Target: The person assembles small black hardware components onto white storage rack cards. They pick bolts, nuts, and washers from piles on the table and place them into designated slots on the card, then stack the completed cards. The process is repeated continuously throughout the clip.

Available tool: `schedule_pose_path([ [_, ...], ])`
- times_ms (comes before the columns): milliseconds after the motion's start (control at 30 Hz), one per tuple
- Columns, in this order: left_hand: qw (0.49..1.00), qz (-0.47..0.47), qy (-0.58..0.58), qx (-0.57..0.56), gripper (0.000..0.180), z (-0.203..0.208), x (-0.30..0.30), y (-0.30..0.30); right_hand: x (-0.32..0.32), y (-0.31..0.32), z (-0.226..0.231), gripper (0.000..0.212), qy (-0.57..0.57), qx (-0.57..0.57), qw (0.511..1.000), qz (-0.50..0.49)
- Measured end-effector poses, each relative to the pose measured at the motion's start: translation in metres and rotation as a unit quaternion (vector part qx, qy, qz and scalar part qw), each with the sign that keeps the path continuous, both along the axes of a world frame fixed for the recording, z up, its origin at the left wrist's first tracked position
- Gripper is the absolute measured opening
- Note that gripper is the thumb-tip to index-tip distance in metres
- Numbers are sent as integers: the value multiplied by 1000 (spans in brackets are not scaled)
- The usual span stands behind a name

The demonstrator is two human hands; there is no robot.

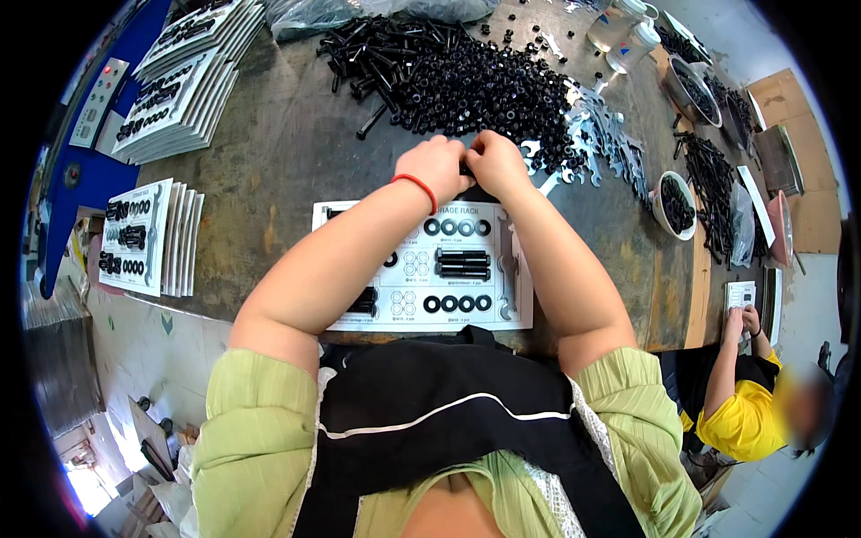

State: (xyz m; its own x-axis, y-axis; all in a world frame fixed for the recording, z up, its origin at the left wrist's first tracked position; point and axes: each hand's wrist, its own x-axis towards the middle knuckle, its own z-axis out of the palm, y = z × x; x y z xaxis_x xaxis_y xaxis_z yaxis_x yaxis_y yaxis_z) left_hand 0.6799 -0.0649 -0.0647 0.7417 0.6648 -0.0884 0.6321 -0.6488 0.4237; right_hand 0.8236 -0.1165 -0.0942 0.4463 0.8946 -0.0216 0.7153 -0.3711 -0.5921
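My left hand (434,167), with a red band at its wrist, and my right hand (498,165) meet at the near edge of a pile of black nuts (475,94). The fingers of both are drawn together around a small dark part that I cannot make out. Below them, partly under my left forearm, lies a white printed card (523,314). On it sit a stack of black bolts (463,264), a row of washers (457,303), more washers (456,227) and a wrench (506,278). Printed hexagon outlines (415,264) show near the card's middle. More bolts (364,301) are partly hidden by my left arm.
Loose black bolts (368,54) and silver wrenches (596,130) adjoin the nuts. Stacks of filled cards (184,76) stand at the left. Bowls of black parts (674,204) and clear bottles (632,47) are at the right, where a person in yellow (749,394) handles a card.
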Motion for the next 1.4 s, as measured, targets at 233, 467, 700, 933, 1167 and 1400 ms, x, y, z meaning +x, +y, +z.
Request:
schedule_pose_path([
  [233,998,-9,31,-55,37,-2,9,21,29,-15,8,22,-46,49,997,-39],
  [467,995,46,-39,-74,37,-3,-10,40,36,-5,16,24,-105,-36,994,19],
  [700,989,-84,-54,-111,46,-8,-26,38,40,-3,7,20,35,-38,996,71],
  [933,993,-78,-44,-77,36,-8,-32,25,23,-24,27,36,97,-95,981,135],
  [1167,997,-39,50,-38,35,-4,-25,17,1,-34,22,39,-3,-50,992,116],
  [1400,1000,-24,6,-9,38,1,-43,8,-24,-33,22,39,-116,-69,989,65],
])
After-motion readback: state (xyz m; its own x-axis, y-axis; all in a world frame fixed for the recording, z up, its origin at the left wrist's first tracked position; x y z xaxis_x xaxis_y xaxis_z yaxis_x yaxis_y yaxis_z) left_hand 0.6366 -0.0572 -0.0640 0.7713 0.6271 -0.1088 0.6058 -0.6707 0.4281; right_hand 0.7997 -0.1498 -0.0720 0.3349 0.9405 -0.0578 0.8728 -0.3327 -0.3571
